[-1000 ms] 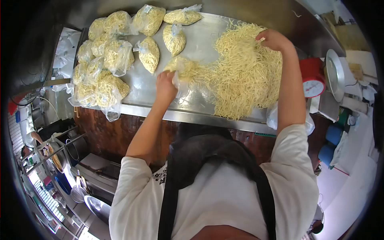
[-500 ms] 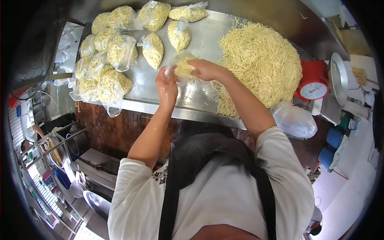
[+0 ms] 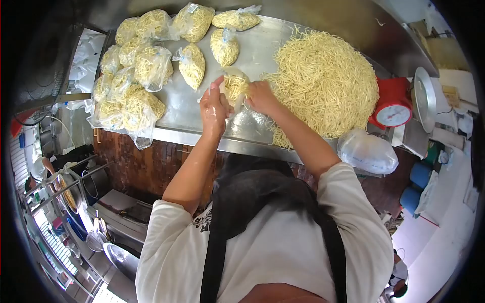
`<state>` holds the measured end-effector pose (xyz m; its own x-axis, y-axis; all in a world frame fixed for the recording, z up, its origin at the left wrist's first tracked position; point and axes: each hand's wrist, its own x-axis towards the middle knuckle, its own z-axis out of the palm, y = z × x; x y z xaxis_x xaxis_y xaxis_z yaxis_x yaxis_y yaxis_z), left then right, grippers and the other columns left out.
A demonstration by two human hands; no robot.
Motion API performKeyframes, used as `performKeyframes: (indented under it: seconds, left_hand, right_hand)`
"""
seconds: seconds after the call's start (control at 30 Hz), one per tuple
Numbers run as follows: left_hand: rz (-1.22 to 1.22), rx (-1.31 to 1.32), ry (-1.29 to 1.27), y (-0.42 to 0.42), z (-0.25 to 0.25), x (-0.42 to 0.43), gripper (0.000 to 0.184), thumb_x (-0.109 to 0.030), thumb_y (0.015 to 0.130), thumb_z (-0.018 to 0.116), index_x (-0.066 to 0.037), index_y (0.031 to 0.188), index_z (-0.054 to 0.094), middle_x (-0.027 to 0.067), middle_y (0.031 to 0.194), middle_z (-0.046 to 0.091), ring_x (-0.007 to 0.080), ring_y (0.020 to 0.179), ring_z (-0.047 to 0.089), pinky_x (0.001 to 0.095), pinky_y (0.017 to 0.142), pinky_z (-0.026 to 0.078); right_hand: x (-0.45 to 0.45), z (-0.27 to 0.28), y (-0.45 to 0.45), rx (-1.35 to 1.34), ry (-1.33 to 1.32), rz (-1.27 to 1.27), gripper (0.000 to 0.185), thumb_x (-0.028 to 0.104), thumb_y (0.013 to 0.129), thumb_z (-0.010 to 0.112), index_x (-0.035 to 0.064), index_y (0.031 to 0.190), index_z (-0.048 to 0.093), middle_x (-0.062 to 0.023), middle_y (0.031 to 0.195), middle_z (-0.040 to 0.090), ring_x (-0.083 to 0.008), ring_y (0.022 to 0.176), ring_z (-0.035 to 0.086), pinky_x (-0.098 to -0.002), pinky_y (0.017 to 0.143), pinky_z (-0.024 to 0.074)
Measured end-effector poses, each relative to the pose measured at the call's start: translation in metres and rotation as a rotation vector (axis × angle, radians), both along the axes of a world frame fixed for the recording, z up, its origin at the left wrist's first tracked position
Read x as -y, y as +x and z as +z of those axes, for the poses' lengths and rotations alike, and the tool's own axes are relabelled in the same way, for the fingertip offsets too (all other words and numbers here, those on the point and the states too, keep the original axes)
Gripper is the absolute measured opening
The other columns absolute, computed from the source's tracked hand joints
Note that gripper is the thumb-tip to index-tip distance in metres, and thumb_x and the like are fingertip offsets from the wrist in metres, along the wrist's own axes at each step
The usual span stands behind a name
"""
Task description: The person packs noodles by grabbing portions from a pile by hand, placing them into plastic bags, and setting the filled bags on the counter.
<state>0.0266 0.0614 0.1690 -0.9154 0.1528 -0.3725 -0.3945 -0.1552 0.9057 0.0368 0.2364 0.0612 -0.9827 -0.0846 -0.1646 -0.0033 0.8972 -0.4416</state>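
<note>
Left hand (image 3: 214,108): partly closed, its fingers curled against the near left side of a clear plastic bag of noodles (image 3: 235,87), thumb pointing away from the body.
Right hand (image 3: 261,97): at the bag's right edge, fingers drawn together; how tightly they close, and whether on plastic or noodles, I cannot tell.
Bag in hand: between the two hands, above the steel table (image 3: 178,119), noodles showing inside.
Loose noodles (image 3: 331,81): a wide heap on the table, right of the right hand.
Small noodle bags: one (image 3: 192,66) beyond the left hand and a little left, another (image 3: 225,49) just beyond the held bag, a third (image 3: 236,20) lying farther out.
Filled noodle bags (image 3: 151,65): clustered left of the left hand.
Dial scale (image 3: 391,110): red, right of the heap, well apart from both hands.
Translucent plastic bag (image 3: 368,151): right of the right forearm, nearer the body, by the table's edge.
</note>
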Motion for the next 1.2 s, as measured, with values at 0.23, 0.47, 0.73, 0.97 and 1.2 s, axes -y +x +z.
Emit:
performKeyframes:
  seconds: [0.23,0.47,0.73,0.97,1.2]
  left_hand:
    - [-0.113,-0.082,0.01,0.009,0.02,0.01,0.056,-0.042,0.105,0.038,0.003,0.135,0.049,-0.0037,0.046,0.029,0.0072,0.039,0.029,0.026,0.044,0.038]
    - [-0.089,-0.034,-0.002,0.007,-0.003,0.023,0.057,-0.045,0.102,0.043,0.0,0.136,0.051,-0.0049,0.05,0.033,0.0053,0.042,0.032,0.0256,0.042,0.041]
    - [-0.642,-0.432,-0.699,-0.004,-0.064,0.007,0.047,-0.031,0.096,0.058,0.004,0.127,0.054,0.02,0.072,0.063,0.0333,0.065,0.062,0.0419,0.06,0.05]
    - [-0.788,-0.459,-0.711,-0.019,-0.059,0.026,0.027,-0.027,0.099,0.052,-0.002,0.1,0.062,0.0241,0.078,0.063,0.0409,0.071,0.06,0.0448,0.066,0.046]
    - [-0.59,-0.432,-0.809,-0.023,-0.061,0.071,0.028,-0.027,0.097,0.055,-0.003,0.109,0.063,0.0171,0.064,0.057,0.0285,0.06,0.06,0.0417,0.06,0.046]
  right_hand:
    - [0.035,0.092,-0.017,-0.122,-0.665,0.143,0.027,0.008,0.087,0.056,0.0004,0.113,0.053,-0.0223,0.107,0.06,-0.0392,0.101,0.057,-0.0451,0.086,0.0459]
    - [0.006,0.061,0.023,-0.302,-0.213,0.007,0.046,0.007,0.077,0.065,0.0047,0.122,0.055,-0.0171,0.112,0.058,-0.0376,0.113,0.052,-0.0479,0.097,0.0412]
    - [-0.009,0.035,0.003,0.172,-0.318,0.125,0.024,0.022,0.088,0.061,0.0061,0.106,0.059,-0.0157,0.105,0.064,-0.0338,0.102,0.06,-0.044,0.09,0.0447]
    - [-0.061,0.085,0.01,0.303,-0.341,0.246,0.019,0.024,0.095,0.055,0.0056,0.096,0.06,-0.0161,0.09,0.064,-0.0345,0.089,0.061,-0.0433,0.078,0.0472]
    - [-0.112,0.08,0.013,0.352,0.236,-0.163,0.021,0.016,0.094,0.054,0.0057,0.11,0.063,-0.0188,0.11,0.064,-0.0333,0.105,0.06,-0.0446,0.093,0.0438]
